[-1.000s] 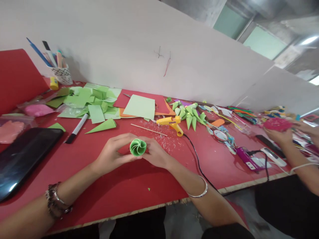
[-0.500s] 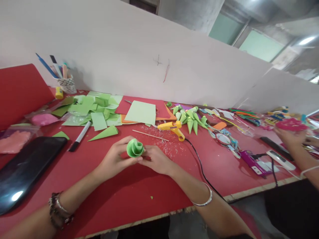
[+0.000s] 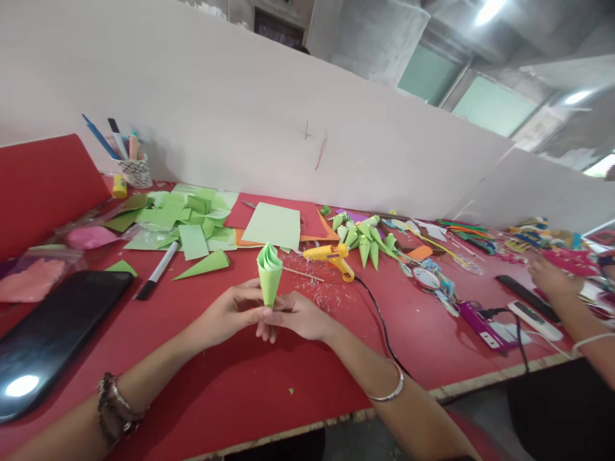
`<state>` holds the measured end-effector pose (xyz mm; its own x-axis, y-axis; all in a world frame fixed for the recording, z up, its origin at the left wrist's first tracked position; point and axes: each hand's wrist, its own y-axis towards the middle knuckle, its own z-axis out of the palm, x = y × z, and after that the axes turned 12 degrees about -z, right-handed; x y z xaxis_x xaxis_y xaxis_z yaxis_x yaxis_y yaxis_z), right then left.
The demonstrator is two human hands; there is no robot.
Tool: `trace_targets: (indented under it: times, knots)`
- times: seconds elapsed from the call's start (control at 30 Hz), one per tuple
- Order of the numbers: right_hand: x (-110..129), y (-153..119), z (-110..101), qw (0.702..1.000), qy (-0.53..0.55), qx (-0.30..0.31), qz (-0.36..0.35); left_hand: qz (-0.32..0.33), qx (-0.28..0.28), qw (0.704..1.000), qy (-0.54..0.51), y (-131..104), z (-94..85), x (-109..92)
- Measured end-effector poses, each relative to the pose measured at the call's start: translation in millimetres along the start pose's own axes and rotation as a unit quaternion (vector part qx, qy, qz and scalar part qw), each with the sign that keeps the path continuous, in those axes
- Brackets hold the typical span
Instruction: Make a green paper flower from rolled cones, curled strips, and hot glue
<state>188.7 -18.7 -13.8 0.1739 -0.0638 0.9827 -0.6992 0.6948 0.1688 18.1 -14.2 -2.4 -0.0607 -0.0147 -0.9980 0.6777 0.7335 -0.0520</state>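
A rolled green paper cone (image 3: 270,282) stands upright above the red table, its layered open end facing up. My left hand (image 3: 243,306) pinches its lower part from the left. From the right, my right hand (image 3: 300,315) grips the same narrow end, and the fingertips of both hands meet there. The cone's tip is hidden by the fingers. Beyond my hands lie a thin wooden stick (image 3: 303,274) and a yellow glue gun (image 3: 331,256). Another green paper cone (image 3: 204,265) rests on its side to the left.
Green paper pieces (image 3: 192,208) are heaped at the back left. Several finished cones (image 3: 366,238) lie behind the glue gun. A black phone-shaped tray (image 3: 57,339) and a marker (image 3: 157,272) are at left. A purple power strip (image 3: 485,326) and a co-worker's hand (image 3: 552,280) are at right.
The paper cone has tipped from its open end facing me to upright, so its side now shows. Both hands still hold it. The co-worker's hand has shifted slightly.
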Motion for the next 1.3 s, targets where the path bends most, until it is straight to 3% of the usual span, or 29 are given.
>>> trace_targets:
  times: [0.13, 0.27, 0.4, 0.57, 0.8, 1.07, 1.3]
  knots:
    - [-1, -1, -1, 0.998, 0.056, 0.039, 0.003, -0.04, 0.061, 0.995, -0.069, -2, -0.7, 1]
    - [1, -1, 0, 0.997, 0.057, 0.052, 0.013, -0.054, 0.065, 0.991, -0.101, -2, 1.3, 4]
    - [0, 2, 3, 0.999, 0.027, 0.003, 0.02, -0.047, 0.001, 0.997, -0.068, 1, 1.7, 6]
    - [-6, 5, 6, 0.997, -0.047, -0.053, -0.035, -0.075, -0.083, 0.993, -0.024, 3, 0.4, 4]
    - [-10, 4, 6, 0.976, -0.21, -0.04, -0.048, -0.103, -0.125, 0.987, -0.006, 6, -3.6, 9]
    - [-10, 6, 6, 0.983, -0.179, -0.024, -0.036, -0.093, -0.14, 0.986, 0.007, 8, -5.6, 9]
    - [-9, 5, 2, 0.982, -0.19, -0.009, 0.014, -0.068, -0.25, 0.965, 0.04, 8, -7.5, 5]
